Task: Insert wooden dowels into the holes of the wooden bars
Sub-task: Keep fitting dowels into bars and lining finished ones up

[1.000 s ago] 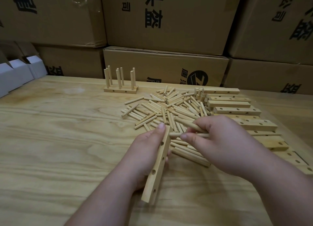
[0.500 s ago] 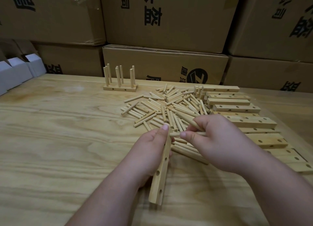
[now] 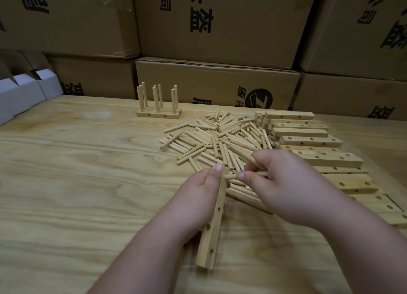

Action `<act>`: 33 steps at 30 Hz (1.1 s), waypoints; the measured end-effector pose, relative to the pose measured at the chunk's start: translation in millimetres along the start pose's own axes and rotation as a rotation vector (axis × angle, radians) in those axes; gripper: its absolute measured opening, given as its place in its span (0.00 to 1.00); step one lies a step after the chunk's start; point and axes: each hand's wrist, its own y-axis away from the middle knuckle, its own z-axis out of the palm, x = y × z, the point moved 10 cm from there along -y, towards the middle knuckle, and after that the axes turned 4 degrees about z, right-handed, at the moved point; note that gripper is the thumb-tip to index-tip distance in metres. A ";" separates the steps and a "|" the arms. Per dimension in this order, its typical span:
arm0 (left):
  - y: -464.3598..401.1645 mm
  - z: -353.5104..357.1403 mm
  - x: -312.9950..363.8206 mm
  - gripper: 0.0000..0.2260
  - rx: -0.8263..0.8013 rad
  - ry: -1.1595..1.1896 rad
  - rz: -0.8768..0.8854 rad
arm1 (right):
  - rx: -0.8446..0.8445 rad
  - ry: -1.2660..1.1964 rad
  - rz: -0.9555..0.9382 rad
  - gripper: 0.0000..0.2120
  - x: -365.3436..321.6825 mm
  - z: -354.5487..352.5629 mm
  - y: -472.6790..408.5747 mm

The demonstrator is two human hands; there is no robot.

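A: Where's the bar (image 3: 213, 223)?
B: Centre frame, low; the left hand (image 3: 198, 196) curls round it, thumb along its top.
A: And the right hand (image 3: 284, 183)?
B: It pinches one dowel (image 3: 231, 176) at the bar's top end, with more dowels gripped in its curled fingers. The pile (image 3: 220, 139) lies just above.

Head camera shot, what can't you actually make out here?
- Head view: the far end of the held wooden bar is covered by the left hand.
- Whether the dowel has entered a hole: hidden by both hands.
- Other dowels inside the right hand: count hidden.
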 end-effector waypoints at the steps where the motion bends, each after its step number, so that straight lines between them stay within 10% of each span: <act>1: 0.1 -0.8 -0.2 0.20 0.013 -0.002 0.002 | 0.012 0.019 -0.009 0.11 -2.5 0.9 0.2; 15: 1.3 -2.7 0.5 0.21 0.029 0.016 0.004 | 0.001 -0.075 0.037 0.10 2.4 4.2 -1.1; 29: 3.6 0.7 -1.7 0.24 0.035 0.585 -0.170 | 0.278 -0.457 -0.008 0.08 3.6 -52.1 8.5; 33: 2.3 1.2 -1.4 0.21 0.044 0.790 -0.211 | 0.015 -0.519 -0.097 0.09 -19.3 -45.3 13.0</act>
